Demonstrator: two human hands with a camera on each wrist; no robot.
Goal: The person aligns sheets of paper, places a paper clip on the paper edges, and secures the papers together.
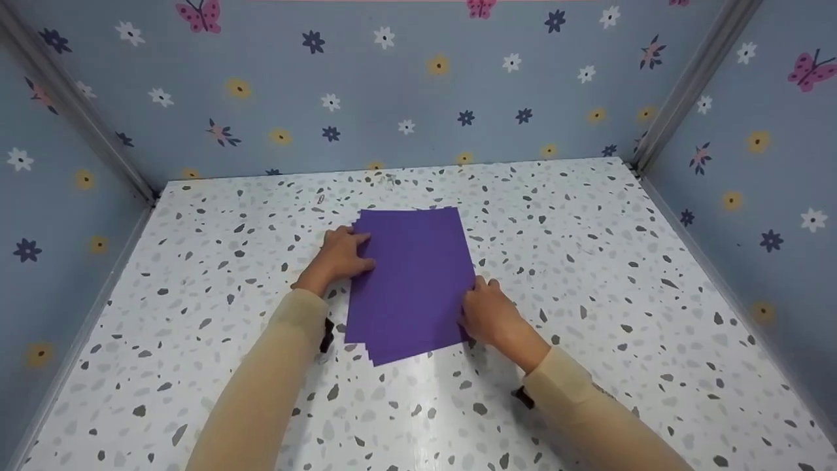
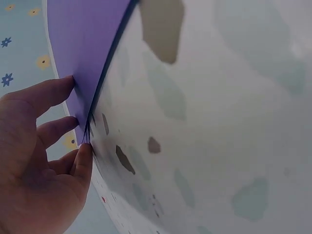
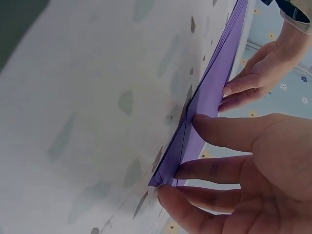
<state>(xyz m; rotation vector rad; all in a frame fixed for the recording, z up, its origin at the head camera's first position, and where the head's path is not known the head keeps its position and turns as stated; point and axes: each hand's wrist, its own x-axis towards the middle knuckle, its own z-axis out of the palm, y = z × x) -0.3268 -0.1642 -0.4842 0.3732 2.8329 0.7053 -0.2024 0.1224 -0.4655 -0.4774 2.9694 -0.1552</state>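
Several purple sheets [image 1: 415,281] lie in a loosely fanned stack on the speckled table, their lower edges out of line. At the stack's left edge, my left hand [image 1: 339,254] rests with thumb and a finger on the top sheet; the left wrist view shows its fingertips touching the sheets' edge [image 2: 80,97]. My right hand [image 1: 494,314] is at the lower right edge. In the right wrist view its thumb lies on the purple paper [image 3: 209,105] and the fingers of the right hand [image 3: 243,165] meet the edge, where sheets spread slightly apart.
The white speckled tabletop [image 1: 216,294] surrounds the stack. Blue panels [image 1: 418,85] with flowers and butterflies stand behind it and at both sides, with grey corner posts [image 1: 693,85] between them.
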